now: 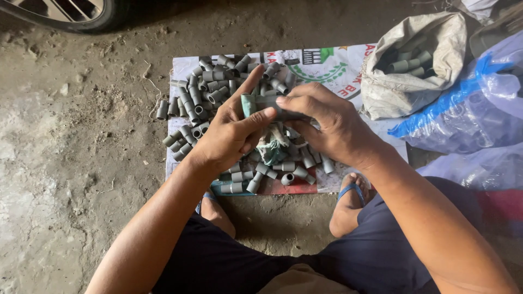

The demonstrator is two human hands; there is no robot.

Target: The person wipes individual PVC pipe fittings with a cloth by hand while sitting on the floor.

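A grey pipe fitting [267,103] is gripped between both hands above the middle of the printed sheet [348,71], the left hand [229,133] pinching one end, the right hand [327,122] closed over the other. Loose fittings [207,90] are heaped across the sheet, and a sack [414,60] of more is stood by its right edge.

both hands [283,122] together, fingers curled
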